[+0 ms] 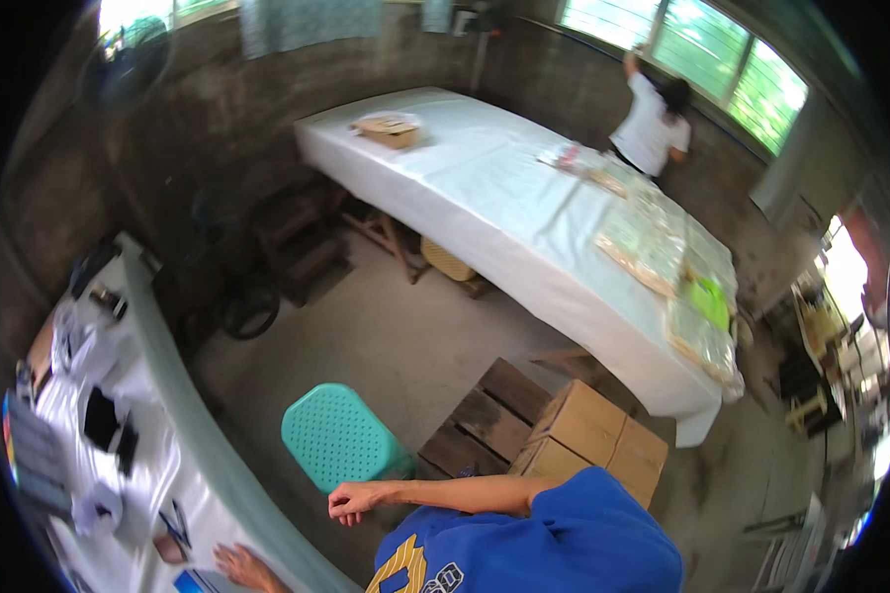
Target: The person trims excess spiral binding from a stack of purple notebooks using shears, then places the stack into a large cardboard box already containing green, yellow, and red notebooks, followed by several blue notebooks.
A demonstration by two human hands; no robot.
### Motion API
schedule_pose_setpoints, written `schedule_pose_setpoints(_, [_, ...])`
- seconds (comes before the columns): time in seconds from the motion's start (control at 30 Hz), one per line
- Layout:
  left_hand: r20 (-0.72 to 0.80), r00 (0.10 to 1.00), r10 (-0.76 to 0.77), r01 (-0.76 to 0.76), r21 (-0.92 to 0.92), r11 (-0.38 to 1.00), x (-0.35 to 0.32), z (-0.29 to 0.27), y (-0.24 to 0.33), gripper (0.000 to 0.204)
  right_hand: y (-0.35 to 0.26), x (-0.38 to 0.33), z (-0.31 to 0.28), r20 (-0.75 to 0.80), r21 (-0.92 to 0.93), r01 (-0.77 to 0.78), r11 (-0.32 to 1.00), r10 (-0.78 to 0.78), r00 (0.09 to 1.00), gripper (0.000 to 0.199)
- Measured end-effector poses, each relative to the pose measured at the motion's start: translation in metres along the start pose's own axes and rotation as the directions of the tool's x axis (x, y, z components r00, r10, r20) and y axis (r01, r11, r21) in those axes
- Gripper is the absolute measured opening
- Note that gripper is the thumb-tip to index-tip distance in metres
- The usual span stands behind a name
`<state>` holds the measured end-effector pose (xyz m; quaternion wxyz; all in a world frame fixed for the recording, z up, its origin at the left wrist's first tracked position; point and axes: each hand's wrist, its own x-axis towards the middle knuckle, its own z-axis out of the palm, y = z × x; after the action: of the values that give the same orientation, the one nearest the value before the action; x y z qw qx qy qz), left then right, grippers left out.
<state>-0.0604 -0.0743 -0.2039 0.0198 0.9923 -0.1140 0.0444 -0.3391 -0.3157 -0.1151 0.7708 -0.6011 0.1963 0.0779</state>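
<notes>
My left hand [245,567] lies with fingers spread on the white-covered table [208,489] at the lower left. Close by are a dark pen-like tool [176,524], a small brownish flat item [169,550] and a blue flat object [196,582], partly cut off by the lower edge. My right arm reaches leftward from a blue sleeve. The right hand [354,501], its fingers curled in with nothing visible in them, hangs just in front of a turquoise plastic stool [334,435]; whether they touch, I cannot tell.
A long white-covered table [485,188] bears a shallow box [391,129] and several clear plastic packs [643,242]. Beside my right arm stand a cardboard box [603,435] and a dark wooden slatted piece [485,415]. Another person [651,127] reaches toward the windows.
</notes>
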Motion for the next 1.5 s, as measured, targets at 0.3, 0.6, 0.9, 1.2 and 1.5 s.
schedule_pose_setpoints(0.3, [-0.246, 0.885, 0.395, -0.224, 0.518, 0.825, 0.005, 0.024, -0.047, 0.041, -0.028, -0.019, -0.004, -0.254, 0.101, 0.163, 0.981, -0.133, 0.958, 0.026])
schedule_pose_setpoints(0.6, [-0.195, 0.878, 0.437, -0.226, 0.636, 0.738, 0.016, 0.064, -0.051, 0.054, -0.019, -0.014, -0.01, -0.226, 0.049, 0.216, 0.975, -0.2, 0.953, 0.023])
schedule_pose_setpoints(0.9, [-0.486, 0.718, 0.497, -0.292, 0.438, 0.85, 0.05, 0.062, -0.024, 0.054, -0.021, -0.018, -0.016, -0.194, 0.055, 0.191, 0.98, -0.178, 0.965, 0.021])
schedule_pose_setpoints(1.2, [-0.512, 0.739, 0.437, -0.424, 0.15, 0.893, 0.03, 0.068, -0.019, 0.055, -0.002, -0.011, -0.022, -0.169, 0.076, 0.17, 0.982, -0.156, 0.973, 0.022])
schedule_pose_setpoints(1.5, [-0.096, 0.984, 0.151, -0.154, -0.019, 0.988, 0.019, 0.016, -0.016, 0.058, -0.018, 0.014, -0.028, 0.01, 0.035, 0.108, 0.994, -0.108, 0.994, 0.026])
